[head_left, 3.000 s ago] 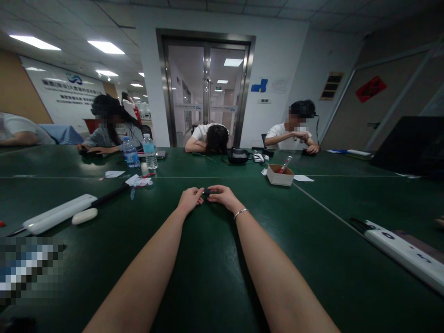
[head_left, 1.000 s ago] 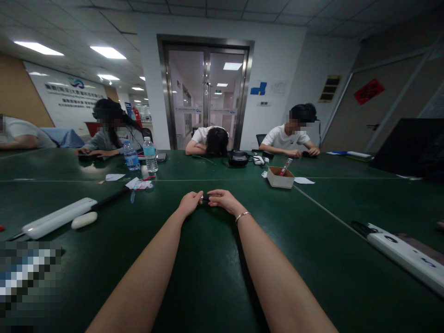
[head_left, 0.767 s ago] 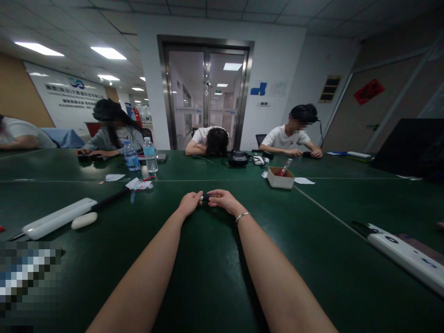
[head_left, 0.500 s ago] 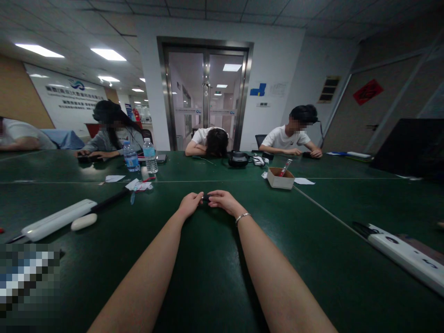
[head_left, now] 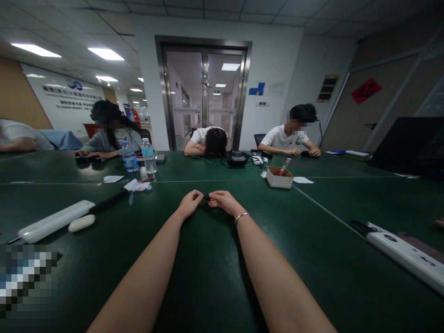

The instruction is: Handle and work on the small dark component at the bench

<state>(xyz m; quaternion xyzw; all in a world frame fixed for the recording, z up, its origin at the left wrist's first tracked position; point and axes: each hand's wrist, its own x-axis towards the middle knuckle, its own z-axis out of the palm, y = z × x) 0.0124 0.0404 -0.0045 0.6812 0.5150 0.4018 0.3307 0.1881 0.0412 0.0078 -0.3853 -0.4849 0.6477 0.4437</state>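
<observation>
Both my arms reach straight out over a dark green table (head_left: 215, 277). My left hand (head_left: 189, 203) and my right hand (head_left: 222, 201) meet at their fingertips, and both pinch a small dark object (head_left: 206, 197) held between them just above the table top. The object is too small to name. A thin silver bracelet (head_left: 241, 215) sits on my right wrist.
A white power strip (head_left: 55, 221) and a white oval object (head_left: 81, 223) lie left; another power strip (head_left: 405, 254) lies right. A small cardboard box (head_left: 280, 176) and two water bottles (head_left: 140, 156) stand farther back. Several people sit along the far side.
My hands have stayed together on the small dark object; the fingers have shifted only slightly. The person at the far right lowered a hand to the table.
</observation>
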